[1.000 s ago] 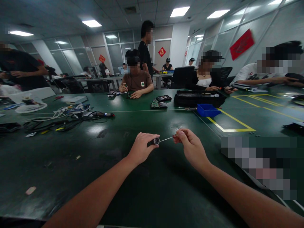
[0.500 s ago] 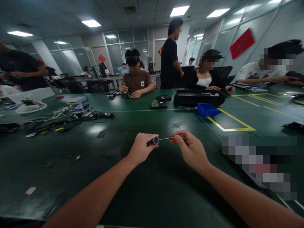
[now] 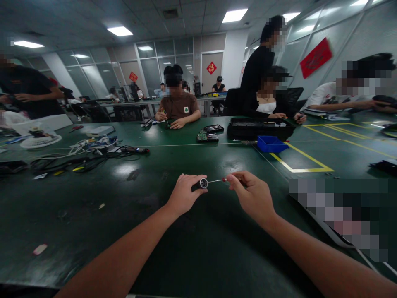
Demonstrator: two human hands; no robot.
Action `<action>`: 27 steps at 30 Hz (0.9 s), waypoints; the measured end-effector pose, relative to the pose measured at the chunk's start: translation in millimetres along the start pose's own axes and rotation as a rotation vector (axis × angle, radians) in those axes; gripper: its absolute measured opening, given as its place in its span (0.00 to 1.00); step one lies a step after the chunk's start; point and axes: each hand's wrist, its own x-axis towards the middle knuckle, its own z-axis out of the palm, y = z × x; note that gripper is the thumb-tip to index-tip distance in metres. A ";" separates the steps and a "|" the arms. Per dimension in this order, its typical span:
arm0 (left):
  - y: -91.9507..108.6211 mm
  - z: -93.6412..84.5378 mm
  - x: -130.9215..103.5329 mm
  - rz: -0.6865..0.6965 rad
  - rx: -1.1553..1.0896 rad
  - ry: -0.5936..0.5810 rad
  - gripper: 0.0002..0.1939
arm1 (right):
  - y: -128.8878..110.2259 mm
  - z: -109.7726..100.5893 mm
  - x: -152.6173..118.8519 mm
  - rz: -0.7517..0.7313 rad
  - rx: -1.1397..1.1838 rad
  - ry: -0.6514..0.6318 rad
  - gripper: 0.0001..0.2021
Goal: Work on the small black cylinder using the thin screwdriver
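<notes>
Between the thumb and fingers of my left hand (image 3: 185, 193) is a small dark cylindrical part (image 3: 203, 183) with a pale ring at its round end, which faces me. My right hand (image 3: 249, 191) is closed around the handle of a screwdriver (image 3: 216, 181), red where the handle meets the thin metal shaft. The shaft points left, and its tip meets the side of the cylindrical part. Most of the handle is hidden by my fingers. Both hands are above the green table (image 3: 149, 240).
A blue bin (image 3: 271, 144) and a long black casing (image 3: 261, 129) lie beyond my right hand. Circuit boards (image 3: 207, 137) sit farther back. Black cables (image 3: 89, 161) and a white fan-like part (image 3: 40, 138) are at left. Several people work around the table.
My hands stay nearly in place, the right hand's fingers shifting slightly on the screwdriver handle. In the background, the standing person in black has moved to the right.
</notes>
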 end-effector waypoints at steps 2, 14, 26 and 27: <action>0.0 0.3 0.0 0.000 0.004 0.001 0.20 | 1.1 0.5 0.5 0.004 -0.017 0.005 0.17; -3.1 -0.1 -1.9 0.042 0.046 -0.021 0.19 | -1.9 -3.2 -0.5 -0.186 -0.005 -0.179 0.09; -4.8 3.2 -2.5 0.061 0.042 -0.028 0.20 | 0.5 5.9 -4.5 -0.008 0.015 -0.181 0.16; -4.4 3.3 -2.3 0.060 0.040 -0.030 0.20 | 0.1 6.0 -5.0 -0.027 0.022 -0.186 0.15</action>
